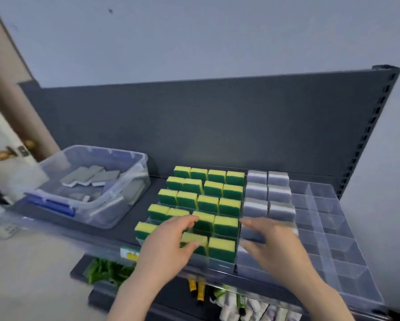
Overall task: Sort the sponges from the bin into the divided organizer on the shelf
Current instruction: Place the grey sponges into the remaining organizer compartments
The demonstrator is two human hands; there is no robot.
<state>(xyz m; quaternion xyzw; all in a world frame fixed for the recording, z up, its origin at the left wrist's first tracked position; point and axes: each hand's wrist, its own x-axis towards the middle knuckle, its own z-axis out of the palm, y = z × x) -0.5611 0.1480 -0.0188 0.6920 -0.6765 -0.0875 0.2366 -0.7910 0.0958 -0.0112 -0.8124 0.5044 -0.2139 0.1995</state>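
Now the left hand is pinching a yellow-and-green foam sponge in the clear plastic organizer; the right hand, blurred, is seemingly hanging released; shoving risks toppling neighbours.

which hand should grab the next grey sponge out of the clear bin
Left, probably. The clear bin of grey sponges sits to the left of the organizer, nearer the left hand, once it lets go of the yellow-and-green sponge. The right hand would have to cross over.

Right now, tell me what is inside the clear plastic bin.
Flat grey sponges lie loosely piled in the clear plastic bin; anything beneath the pile is covered.
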